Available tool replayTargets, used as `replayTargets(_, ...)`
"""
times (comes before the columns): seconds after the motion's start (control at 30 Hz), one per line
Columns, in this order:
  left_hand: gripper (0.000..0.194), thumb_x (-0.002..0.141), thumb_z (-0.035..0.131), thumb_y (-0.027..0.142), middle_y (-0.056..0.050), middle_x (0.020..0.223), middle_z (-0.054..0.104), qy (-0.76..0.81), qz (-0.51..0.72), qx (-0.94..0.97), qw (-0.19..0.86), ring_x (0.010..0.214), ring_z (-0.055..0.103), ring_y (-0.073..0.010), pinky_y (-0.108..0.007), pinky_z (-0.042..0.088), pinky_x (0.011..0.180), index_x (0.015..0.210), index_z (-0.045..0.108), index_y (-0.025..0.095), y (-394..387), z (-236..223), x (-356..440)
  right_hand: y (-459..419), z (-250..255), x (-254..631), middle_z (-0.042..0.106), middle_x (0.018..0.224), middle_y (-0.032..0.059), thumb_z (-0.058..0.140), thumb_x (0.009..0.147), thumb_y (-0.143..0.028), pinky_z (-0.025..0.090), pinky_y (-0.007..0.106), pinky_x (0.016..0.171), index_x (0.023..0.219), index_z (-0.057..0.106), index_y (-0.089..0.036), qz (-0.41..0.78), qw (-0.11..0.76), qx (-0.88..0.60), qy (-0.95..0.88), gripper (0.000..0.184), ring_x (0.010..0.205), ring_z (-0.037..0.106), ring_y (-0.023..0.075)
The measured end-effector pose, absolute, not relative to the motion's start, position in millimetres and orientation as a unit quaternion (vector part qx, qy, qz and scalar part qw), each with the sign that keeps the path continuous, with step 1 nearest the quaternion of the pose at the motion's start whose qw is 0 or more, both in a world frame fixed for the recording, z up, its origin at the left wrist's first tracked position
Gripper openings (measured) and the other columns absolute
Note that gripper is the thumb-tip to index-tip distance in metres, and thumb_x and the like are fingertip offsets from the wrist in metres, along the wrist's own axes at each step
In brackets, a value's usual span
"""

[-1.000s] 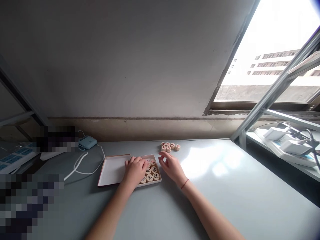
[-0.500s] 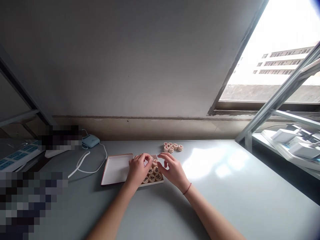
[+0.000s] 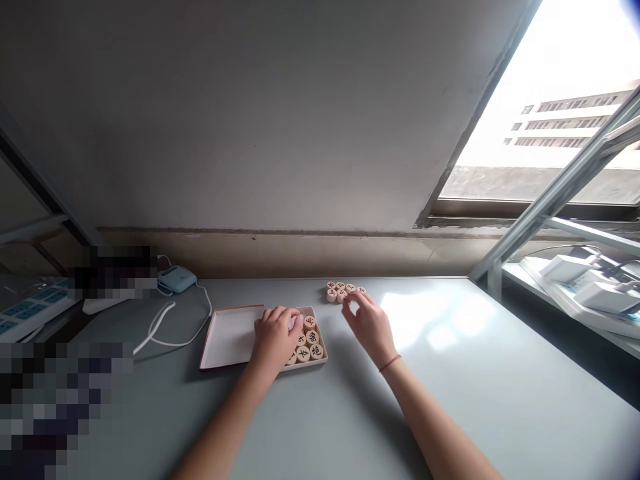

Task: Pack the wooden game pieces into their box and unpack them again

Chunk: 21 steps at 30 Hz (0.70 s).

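A shallow white box (image 3: 227,337) with a reddish rim lies on the grey table (image 3: 450,387). Several round wooden chess pieces (image 3: 310,340) with printed characters fill its right end. My left hand (image 3: 274,337) rests in the box, fingers curled against those pieces; what they hold, if anything, is hidden. My right hand (image 3: 367,323) is stretched towards a small cluster of loose chess pieces (image 3: 340,291) near the table's far edge, its fingertips spread and touching the nearest ones.
A white cable (image 3: 170,320) and a small blue device (image 3: 175,279) lie at the far left. A power strip (image 3: 30,308) sits at the left edge. An open window frame (image 3: 550,200) and white adapters (image 3: 590,283) are at the right.
My right hand has moved from beside the box up and right to the loose pieces. My left hand has stayed in the box, shifting slightly.
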<state>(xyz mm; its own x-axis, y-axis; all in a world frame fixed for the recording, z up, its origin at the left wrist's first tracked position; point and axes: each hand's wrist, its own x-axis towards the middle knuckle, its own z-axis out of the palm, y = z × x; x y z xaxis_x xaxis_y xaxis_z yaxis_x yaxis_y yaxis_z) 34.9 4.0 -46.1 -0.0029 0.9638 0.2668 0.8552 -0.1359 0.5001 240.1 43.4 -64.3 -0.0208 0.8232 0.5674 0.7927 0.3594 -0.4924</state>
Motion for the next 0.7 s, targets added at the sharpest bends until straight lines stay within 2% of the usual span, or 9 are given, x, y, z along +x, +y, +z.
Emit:
replayTargets(0.2,0.034,0.095,0.040,0.032,-0.008,0.103,0.068,0.660,0.166,0.731,0.052,0.100,0.053,-0.0280,-0.039,0.039,0.079,0.089,0.072,0.024,2.0,-53.7,33.4,59.7,-78.7,266.4,0.070,0.080,0.0032,0.052,0.086,-0.027,0.040,0.027,0.054,0.078,0.066,-0.023,0.032,0.274,-0.673,-0.686,0.017,0.062,0.061,0.0185)
replayTargets(0.43,0.027,0.094,0.042,0.029,-0.006,0.103,0.070,0.666,0.165,0.725,0.056,0.100,0.055,-0.0263,-0.037,0.036,0.077,0.090,0.068,0.024,2.4,-54.4,34.8,60.8,-84.0,263.6,0.069,0.106,0.0051,0.050,0.087,-0.022,0.046,0.027,0.064,0.091,0.072,-0.022,0.040,0.265,-0.668,-0.694,0.023,0.081,0.066,0.0193)
replayTargets(0.57,0.022,0.093,0.044,0.027,-0.003,0.100,0.072,0.669,0.180,0.718,0.066,0.099,0.057,-0.0236,-0.035,0.034,0.077,0.088,0.065,0.024,1.8,-51.9,36.7,60.5,-82.9,262.9,0.067,0.113,0.0047,0.050,0.087,-0.022,0.048,0.026,0.070,0.104,0.071,-0.023,0.057,0.245,-0.676,-0.693,0.027,0.087,0.066,0.0191)
replayTargets(0.7,0.019,0.091,0.045,0.023,-0.001,0.098,0.073,0.667,0.194,0.716,0.066,0.096,0.058,-0.0224,-0.034,0.034,0.076,0.087,0.064,0.025,2.5,-52.2,37.2,60.4,-82.9,262.7,0.066,0.113,0.0055,0.051,0.087,-0.024,0.049,0.027,0.071,0.110,0.069,-0.023,0.070,0.232,-0.681,-0.691,0.029,0.088,0.067,0.0196)
